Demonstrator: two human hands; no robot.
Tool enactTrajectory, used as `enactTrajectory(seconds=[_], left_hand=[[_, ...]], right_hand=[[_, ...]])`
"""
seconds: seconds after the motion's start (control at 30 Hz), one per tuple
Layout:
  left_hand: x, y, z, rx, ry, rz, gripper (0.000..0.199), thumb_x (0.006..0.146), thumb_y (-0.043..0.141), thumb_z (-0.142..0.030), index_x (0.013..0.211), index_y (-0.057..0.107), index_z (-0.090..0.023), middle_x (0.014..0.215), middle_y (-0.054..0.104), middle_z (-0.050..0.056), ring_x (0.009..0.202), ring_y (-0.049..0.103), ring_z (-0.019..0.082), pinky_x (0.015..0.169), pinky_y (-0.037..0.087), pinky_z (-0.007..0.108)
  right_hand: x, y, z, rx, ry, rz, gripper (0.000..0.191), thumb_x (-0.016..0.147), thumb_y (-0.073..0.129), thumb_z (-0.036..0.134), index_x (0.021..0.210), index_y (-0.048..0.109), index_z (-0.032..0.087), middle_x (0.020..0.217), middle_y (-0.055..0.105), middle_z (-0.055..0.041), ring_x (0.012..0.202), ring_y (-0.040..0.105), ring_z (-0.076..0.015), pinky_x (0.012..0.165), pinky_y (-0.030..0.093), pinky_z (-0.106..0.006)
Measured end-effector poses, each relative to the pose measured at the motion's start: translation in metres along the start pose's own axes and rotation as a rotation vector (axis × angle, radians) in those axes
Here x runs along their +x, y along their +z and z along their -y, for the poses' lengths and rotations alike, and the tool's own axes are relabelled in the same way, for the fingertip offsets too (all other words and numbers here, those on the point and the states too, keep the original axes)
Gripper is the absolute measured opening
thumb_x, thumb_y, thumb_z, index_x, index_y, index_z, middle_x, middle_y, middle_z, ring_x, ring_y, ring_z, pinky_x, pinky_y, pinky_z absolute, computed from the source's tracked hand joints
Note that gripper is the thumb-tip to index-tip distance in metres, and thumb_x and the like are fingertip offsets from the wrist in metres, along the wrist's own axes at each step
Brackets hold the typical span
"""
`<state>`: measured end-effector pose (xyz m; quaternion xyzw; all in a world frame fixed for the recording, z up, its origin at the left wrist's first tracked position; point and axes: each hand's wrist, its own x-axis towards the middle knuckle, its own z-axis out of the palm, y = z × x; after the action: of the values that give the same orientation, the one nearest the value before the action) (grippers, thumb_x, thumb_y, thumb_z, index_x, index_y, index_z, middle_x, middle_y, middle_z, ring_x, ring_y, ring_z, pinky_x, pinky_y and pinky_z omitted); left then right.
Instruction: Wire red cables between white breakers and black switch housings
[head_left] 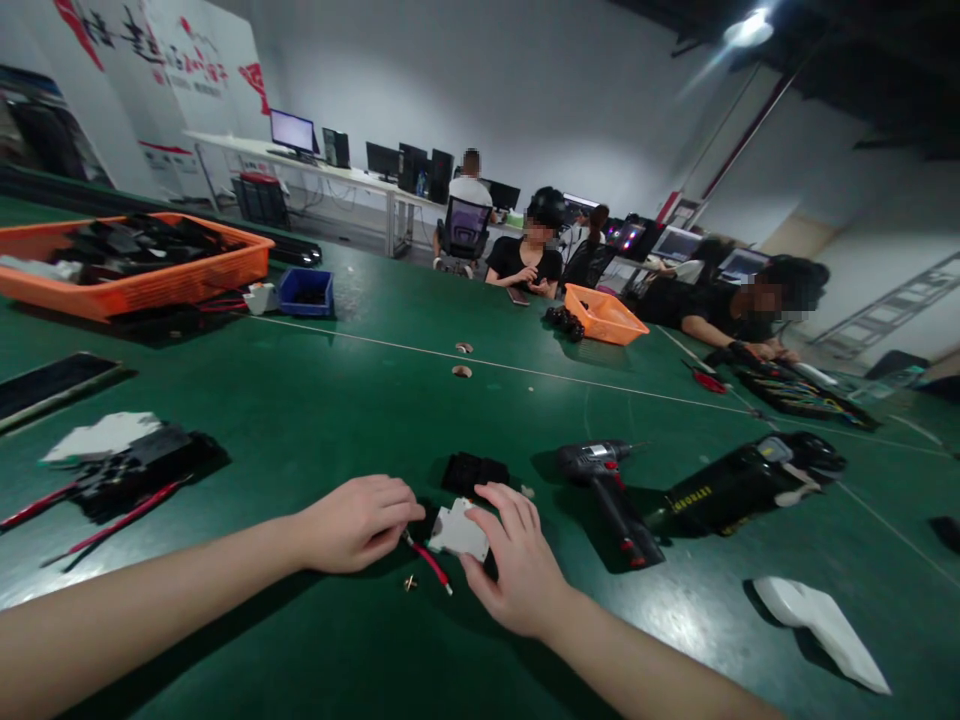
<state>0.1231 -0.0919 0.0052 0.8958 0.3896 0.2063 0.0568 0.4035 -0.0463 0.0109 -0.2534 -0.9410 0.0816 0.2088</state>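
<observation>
A flat white plastic part (459,530) lies near the front of the green table, with my right hand (517,560) closed round its right side, thumb and fingers on its edges. Just left of it, my left hand (367,525) has its fingers pressed together at the end of a short red wire (433,567). The wire's tip points toward the front right. Behind the white part sits a black part (474,472). Small brass-coloured pieces (410,583) lie in front of the hands.
A power drill (611,500), a black cylindrical tool (742,490) and a white device (825,625) are on the right. Black and white parts with red wires (139,465) lie left. Orange baskets (247,262) and co-workers are farther back.
</observation>
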Motion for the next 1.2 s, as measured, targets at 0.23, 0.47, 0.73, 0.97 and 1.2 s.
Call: enactTrajectory(seconds=[0.23, 0.47, 0.73, 0.97, 1.2], left_hand=[[-0.002, 0.000, 0.000, -0.005, -0.001, 0.029, 0.033, 0.088, 0.047, -0.011, 0.116, 0.061, -0.021, 0.099, 0.066, 0.007, 0.091, 0.061, 0.018, 0.083, 0.049, 0.031], [0.000, -0.001, -0.003, -0.003, 0.008, 0.033, 0.030, 0.086, 0.051, -0.013, 0.113, 0.063, -0.020, 0.098, 0.066, 0.007, 0.092, 0.061, 0.018, 0.084, 0.049, 0.031], [0.000, -0.001, -0.002, -0.009, -0.006, 0.039, 0.022, 0.088, 0.053, -0.015, 0.106, 0.065, -0.021, 0.099, 0.066, 0.006, 0.092, 0.060, 0.018, 0.084, 0.048, 0.030], [0.000, 0.001, -0.001, -0.006, -0.001, 0.017, 0.015, 0.091, 0.055, -0.021, 0.102, 0.065, -0.021, 0.097, 0.065, 0.005, 0.089, 0.060, 0.017, 0.081, 0.047, 0.029], [0.001, 0.001, -0.002, -0.028, -0.025, 0.032, 0.011, 0.093, 0.054, -0.021, 0.096, 0.064, -0.020, 0.096, 0.065, 0.005, 0.089, 0.059, 0.016, 0.080, 0.045, 0.028]], right_hand=[[0.005, 0.003, -0.008, -0.090, 0.043, 0.047, 0.044, 0.094, 0.053, 0.035, 0.132, 0.054, 0.013, 0.152, 0.044, -0.0173, 0.145, 0.031, -0.0355, 0.114, 0.033, -0.060], [0.010, 0.010, -0.015, -0.155, 0.169, -0.029, 0.045, 0.098, 0.048, 0.040, 0.131, 0.056, 0.010, 0.156, 0.038, -0.0212, 0.147, 0.029, -0.0373, 0.113, 0.032, -0.062], [0.007, 0.008, -0.014, -0.095, 0.134, -0.026, 0.040, 0.096, 0.051, 0.039, 0.128, 0.056, 0.014, 0.154, 0.037, -0.0200, 0.147, 0.028, -0.0363, 0.113, 0.034, -0.061], [0.005, 0.003, -0.003, 0.010, -0.025, 0.044, 0.045, 0.086, 0.064, 0.036, 0.127, 0.057, 0.018, 0.144, 0.048, -0.0168, 0.139, 0.038, -0.0351, 0.112, 0.036, -0.057], [0.008, 0.005, -0.005, 0.081, 0.018, 0.033, 0.047, 0.082, 0.068, 0.033, 0.124, 0.054, 0.016, 0.126, 0.061, -0.0145, 0.127, 0.050, -0.0324, 0.108, 0.040, -0.052]])
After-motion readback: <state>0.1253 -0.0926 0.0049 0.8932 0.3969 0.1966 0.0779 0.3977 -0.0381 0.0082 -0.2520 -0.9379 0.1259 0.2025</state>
